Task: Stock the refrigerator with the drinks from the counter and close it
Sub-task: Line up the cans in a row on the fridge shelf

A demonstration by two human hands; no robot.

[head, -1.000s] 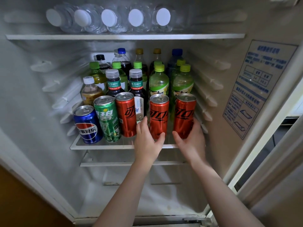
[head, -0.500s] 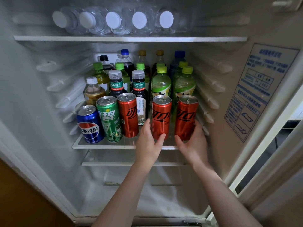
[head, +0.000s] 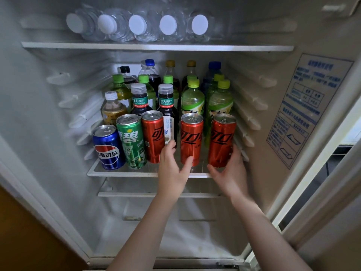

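The left hand (head: 172, 169) loosely cups the upright middle red can (head: 191, 139), thumb touching; the right hand (head: 229, 169) spreads open around the right red can (head: 221, 140). Both cans stand just ahead of the fingers.

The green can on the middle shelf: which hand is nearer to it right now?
Left. The left hand is two cans to the right of the green can, around a red can. The right hand is farther right, at the end can.

Sitting along the front of the glass shelf (head: 121, 174) are three red cola cans (head: 191, 139), one green soda can (head: 131, 141) and one blue cola can (head: 108, 147); lying above are five clear white-capped water bottles (head: 168, 25).
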